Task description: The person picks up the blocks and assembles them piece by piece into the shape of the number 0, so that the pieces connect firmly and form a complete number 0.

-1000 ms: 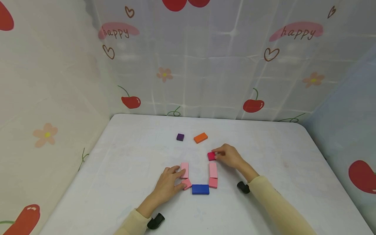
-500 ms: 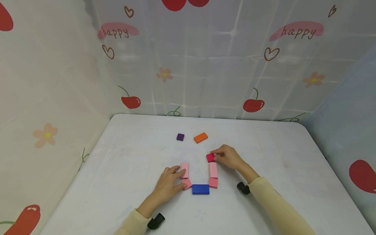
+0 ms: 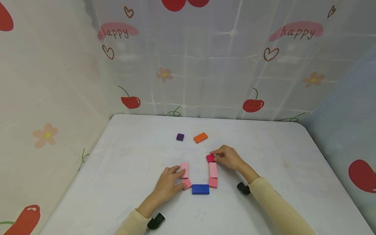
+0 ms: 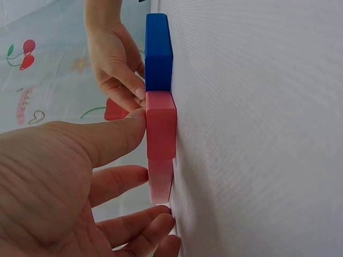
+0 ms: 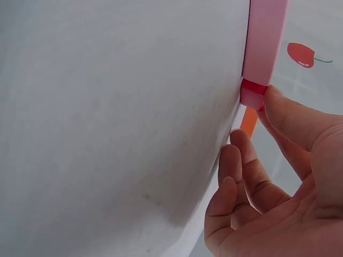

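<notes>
With thumb and index finger, my right hand (image 3: pixel 229 156) pinches a small red block (image 3: pixel 210 158) at the far end of a long pink block (image 3: pixel 212 169). In the right wrist view the red block (image 5: pixel 252 95) sits right at the pink block's end. My left hand (image 3: pixel 166 184) rests its thumb on a short pink block (image 3: pixel 187 183) and its index finger on the long pink block (image 3: pixel 184 167) beyond, both fingers fairly straight. That short block is turned slightly, one corner at a blue block (image 3: pixel 200 189). Another short pink block (image 3: pixel 213 183) lies at the blue block's right end.
A purple block (image 3: pixel 180 137) and an orange block (image 3: pixel 201 137) lie farther back on the white table (image 3: pixel 132 147). Patterned sheets hang behind and at both sides of the table. A black device (image 3: pixel 156 221) is at the left wrist, another (image 3: pixel 243 187) at the right.
My right hand has brought the red block slightly left and nearer, up to the end of the right-hand long pink block. The left hand has stayed in place.
</notes>
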Demonstrator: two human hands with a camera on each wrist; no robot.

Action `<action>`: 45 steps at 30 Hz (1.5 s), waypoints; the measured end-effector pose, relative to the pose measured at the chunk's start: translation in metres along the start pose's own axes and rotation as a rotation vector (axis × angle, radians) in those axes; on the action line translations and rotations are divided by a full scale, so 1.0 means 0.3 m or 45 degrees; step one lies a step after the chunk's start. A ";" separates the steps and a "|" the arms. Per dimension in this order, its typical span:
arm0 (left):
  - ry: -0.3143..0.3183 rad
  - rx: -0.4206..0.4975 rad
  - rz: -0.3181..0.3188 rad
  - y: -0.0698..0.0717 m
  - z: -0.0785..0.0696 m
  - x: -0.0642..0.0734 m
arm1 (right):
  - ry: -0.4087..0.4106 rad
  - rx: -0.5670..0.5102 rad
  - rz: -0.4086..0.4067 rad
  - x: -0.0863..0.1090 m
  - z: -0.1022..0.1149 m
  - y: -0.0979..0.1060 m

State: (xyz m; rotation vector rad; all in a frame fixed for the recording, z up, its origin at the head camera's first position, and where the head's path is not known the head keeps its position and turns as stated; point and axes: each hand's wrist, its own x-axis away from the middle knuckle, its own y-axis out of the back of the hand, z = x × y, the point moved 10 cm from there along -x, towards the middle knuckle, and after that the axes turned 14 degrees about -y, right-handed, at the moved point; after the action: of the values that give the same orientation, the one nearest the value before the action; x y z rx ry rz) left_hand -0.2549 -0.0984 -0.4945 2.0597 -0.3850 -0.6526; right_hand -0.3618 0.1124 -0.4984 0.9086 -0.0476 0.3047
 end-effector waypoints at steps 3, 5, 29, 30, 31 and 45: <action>-0.002 0.003 -0.004 0.004 -0.003 -0.001 | 0.009 -0.010 0.009 0.005 0.004 0.004; 0.000 0.010 -0.002 0.005 -0.004 -0.002 | 0.018 -0.017 0.007 0.010 0.006 0.010; 0.013 0.034 -0.004 0.005 -0.002 -0.003 | 0.267 0.177 0.097 0.249 0.080 -0.070; 0.015 0.038 -0.002 0.004 -0.001 -0.003 | 0.274 0.179 0.100 0.251 0.080 -0.073; 0.017 0.037 0.001 0.002 -0.001 -0.003 | 0.280 0.181 0.101 0.252 0.079 -0.075; 0.021 0.036 0.003 0.002 -0.003 0.000 | 0.318 0.236 0.068 0.262 0.075 -0.084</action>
State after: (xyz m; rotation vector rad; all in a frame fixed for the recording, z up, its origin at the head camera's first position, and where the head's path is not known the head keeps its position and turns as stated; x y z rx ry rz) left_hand -0.2544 -0.0982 -0.4935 2.0898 -0.3893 -0.6312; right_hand -0.2776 0.0991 -0.4907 1.0478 0.1896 0.4758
